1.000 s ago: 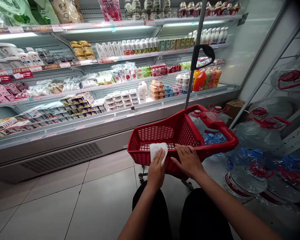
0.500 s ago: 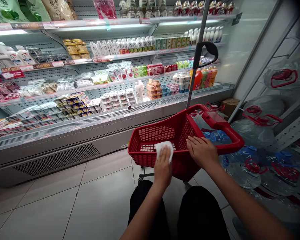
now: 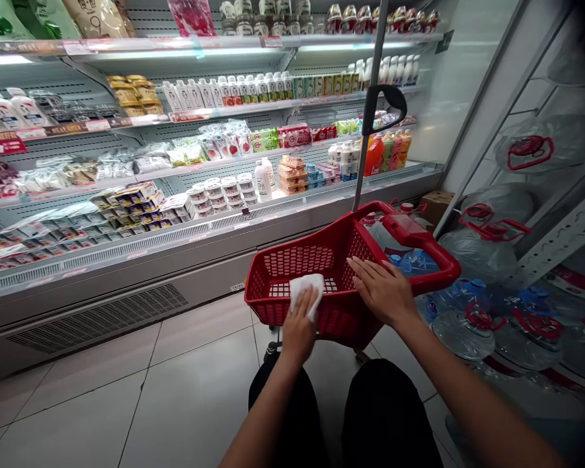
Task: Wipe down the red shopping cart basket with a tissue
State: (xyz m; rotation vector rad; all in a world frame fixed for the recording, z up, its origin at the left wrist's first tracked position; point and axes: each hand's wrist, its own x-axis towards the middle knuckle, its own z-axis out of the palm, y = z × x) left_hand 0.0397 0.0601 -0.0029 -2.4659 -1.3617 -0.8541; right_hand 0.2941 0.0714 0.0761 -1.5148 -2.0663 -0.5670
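Note:
A red plastic shopping cart (image 3: 344, 318) with perforated basket walls stands in front of me. My left hand (image 3: 299, 325) presses a folded white cloth (image 3: 308, 283) against the cart's near rim, toward its left part. Some of the cloth shows beyond the fingertips. My right hand (image 3: 383, 289) rests on the near rim close to the handle end, its fingers extended over the edge and nothing held in them. A metal pole with a black grip (image 3: 370, 107) rises behind the basket's right end. The basket floor shows its mesh.
Behind the cart runs a refrigerated shelf (image 3: 199, 240) with bottles, cups and packs. Large water bottles (image 3: 463, 335) with red handles are stacked close on the right, beside a metal rack. My knees are just below the cart.
The view has shifted slightly, so cart and shelves sit further left. My left hand and the cloth have moved slightly left along the near rim. My right hand still rests near the handle.

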